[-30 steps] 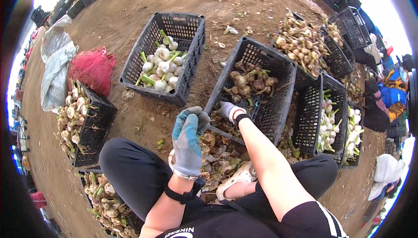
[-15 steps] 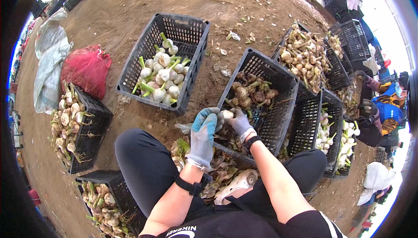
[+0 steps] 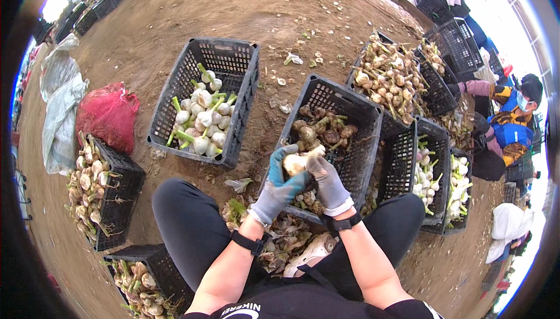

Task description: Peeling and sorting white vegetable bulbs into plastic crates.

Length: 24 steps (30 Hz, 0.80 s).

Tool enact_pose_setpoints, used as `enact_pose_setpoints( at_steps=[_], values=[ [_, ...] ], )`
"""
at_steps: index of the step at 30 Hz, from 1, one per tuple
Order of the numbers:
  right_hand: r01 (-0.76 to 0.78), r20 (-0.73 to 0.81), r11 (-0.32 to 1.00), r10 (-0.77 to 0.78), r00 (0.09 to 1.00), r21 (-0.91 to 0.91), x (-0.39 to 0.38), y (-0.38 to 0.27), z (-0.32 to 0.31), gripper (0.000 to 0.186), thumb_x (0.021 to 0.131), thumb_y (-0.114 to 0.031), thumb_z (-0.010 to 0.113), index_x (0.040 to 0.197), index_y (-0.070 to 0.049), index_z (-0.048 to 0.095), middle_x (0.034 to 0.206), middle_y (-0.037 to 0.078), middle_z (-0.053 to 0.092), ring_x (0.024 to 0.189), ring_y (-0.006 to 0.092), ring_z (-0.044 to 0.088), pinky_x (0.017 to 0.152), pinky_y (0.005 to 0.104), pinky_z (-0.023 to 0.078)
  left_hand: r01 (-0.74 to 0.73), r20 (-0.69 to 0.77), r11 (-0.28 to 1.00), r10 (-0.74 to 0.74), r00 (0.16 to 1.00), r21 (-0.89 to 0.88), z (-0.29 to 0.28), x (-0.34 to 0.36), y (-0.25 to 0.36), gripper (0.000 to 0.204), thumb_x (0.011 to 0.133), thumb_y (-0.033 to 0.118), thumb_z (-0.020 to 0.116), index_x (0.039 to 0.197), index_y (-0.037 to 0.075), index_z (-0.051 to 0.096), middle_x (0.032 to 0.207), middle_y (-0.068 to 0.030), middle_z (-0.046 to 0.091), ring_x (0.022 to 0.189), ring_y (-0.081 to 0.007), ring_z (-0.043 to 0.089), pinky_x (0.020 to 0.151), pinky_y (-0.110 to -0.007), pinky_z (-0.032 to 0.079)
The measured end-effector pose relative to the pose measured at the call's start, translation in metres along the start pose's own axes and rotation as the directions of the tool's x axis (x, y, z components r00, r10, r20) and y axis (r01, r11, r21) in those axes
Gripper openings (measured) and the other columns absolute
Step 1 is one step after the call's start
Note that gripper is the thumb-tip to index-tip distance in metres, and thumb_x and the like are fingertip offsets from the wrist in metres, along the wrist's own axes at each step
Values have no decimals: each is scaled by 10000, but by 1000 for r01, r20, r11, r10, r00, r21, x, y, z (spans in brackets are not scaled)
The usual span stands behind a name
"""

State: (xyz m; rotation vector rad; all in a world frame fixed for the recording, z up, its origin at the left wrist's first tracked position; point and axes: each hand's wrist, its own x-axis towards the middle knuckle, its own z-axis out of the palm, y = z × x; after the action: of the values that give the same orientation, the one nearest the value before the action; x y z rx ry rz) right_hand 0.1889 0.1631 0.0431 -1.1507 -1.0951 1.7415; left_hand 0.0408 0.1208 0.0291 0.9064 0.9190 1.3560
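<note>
Wearing a grey glove with teal fingers, my left hand [image 3: 276, 187] is closed around a pale garlic bulb [image 3: 294, 164]. My right hand [image 3: 330, 187], also in a grey glove, pinches the bulb's other end with thumb and fingers. Both hands are above the near side of a black plastic crate [image 3: 366, 164]. Inside that crate lie brown, dirty garlic bulbs [image 3: 324, 127] with cut stems. Ahead and to the left stands another black crate [image 3: 242, 121] with clean white garlic bulbs [image 3: 204, 117] on green stems.
Garlic skins [image 3: 280, 240] lie on the ground between my legs. Crates heaped with unpeeled garlic [image 3: 392, 77] stand at right, with crates of white garlic [image 3: 459, 193] nearer. A red mesh sack [image 3: 108, 117] and more garlic crates [image 3: 119, 202] line the left. A masked co-worker [image 3: 508, 129] sits far right.
My hands have moved slightly right, and a larger pale garlic bulb now shows between them. The crates appear shifted left in view as my head has turned.
</note>
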Motion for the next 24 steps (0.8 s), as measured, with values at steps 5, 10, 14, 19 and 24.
enact_pose_setpoints(
  at_steps=[5,10,14,19,24],
  values=[
    [-44,-3,993,44,999,-109,-4,-4,-6,450,973,-393,676,1186,3,677,1087,37,690,1003,123,600,914,279,466,-163,37,913,161,986,374,7,-6,-2,685,878,42,705,1467,66,357,1434,-68,455,1314,-169,439,1096,-317,387],
    [-8,80,1000,10,997,-28,-15,-15,-14,403,990,-298,660,1240,18,657,1159,67,697,1064,136,612,969,286,459,-192,87,874,171,981,447,10,-14,4,708,852,13,710,1471,63,368,1431,-82,466,1314,-199,472,1093,-340,402],
    [61,157,997,-53,986,-46,-30,-25,-19,346,990,-213,652,1251,15,649,1155,74,699,1056,143,621,952,289,472,-120,57,915,106,993,385,14,-23,8,712,877,76,727,1471,33,336,1386,-131,512,1241,-226,527,1062,-341,432],
    [-96,44,994,98,994,-51,-47,-18,-6,291,974,-125,659,1223,24,654,1130,57,711,999,148,642,896,287,508,94,-31,995,-93,995,28,16,-28,5,635,934,166,664,1461,-2,352,1381,-128,510,1190,-202,549,1023,-322,451],
    [469,123,760,-467,876,-450,-53,-7,4,271,894,17,658,1160,-34,671,1059,65,694,920,205,663,830,360,538,83,-119,970,-113,986,-230,16,-36,3,541,991,480,491,1291,31,533,1113,-97,663,816,-164,659,736,-295,546]
  ],
)
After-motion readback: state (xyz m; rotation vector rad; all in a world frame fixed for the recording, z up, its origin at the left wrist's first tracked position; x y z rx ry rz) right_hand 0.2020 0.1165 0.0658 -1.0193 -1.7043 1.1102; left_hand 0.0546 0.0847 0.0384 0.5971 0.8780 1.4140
